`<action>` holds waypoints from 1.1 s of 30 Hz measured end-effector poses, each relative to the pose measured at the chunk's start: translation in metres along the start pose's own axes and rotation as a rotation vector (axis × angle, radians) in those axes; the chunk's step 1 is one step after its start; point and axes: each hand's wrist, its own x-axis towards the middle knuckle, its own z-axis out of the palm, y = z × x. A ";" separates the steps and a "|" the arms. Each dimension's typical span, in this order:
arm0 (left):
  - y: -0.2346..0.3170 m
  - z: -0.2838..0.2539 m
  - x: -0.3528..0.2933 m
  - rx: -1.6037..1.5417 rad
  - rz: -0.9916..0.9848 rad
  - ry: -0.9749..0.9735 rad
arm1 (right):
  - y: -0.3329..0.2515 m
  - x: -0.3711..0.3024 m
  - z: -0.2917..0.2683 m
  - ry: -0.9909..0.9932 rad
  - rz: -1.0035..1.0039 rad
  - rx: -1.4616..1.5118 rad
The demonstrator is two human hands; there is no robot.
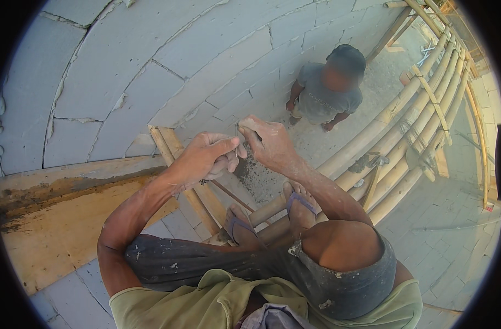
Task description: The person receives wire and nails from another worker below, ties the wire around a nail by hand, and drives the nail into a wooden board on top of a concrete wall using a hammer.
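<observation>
My left hand and right hand both pinch a thin strand | it lies between their fingertips, neither hand clearly nearer | long axis seems to run away from me, too fine to be sure

Soft, diffuse daylight falls evenly across a pale block wall, leaving only faint shadows and a warm, hazy brightness toward the upper right. A fisheye lens bows the wall and the bamboo poles into arcs inside a black, blue-fringed rim. The left hand and right hand appear reasonably clear, while a smooth blur obscures the face of a person below.
</observation>
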 end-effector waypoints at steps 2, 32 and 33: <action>-0.005 0.001 -0.003 0.014 0.064 0.041 | -0.016 0.010 -0.014 -0.112 0.249 0.176; -0.034 -0.002 0.022 0.952 0.827 0.387 | -0.008 -0.014 0.001 -0.082 0.240 0.215; -0.030 0.001 0.019 0.810 0.718 0.365 | 0.002 -0.015 0.008 0.030 0.025 0.087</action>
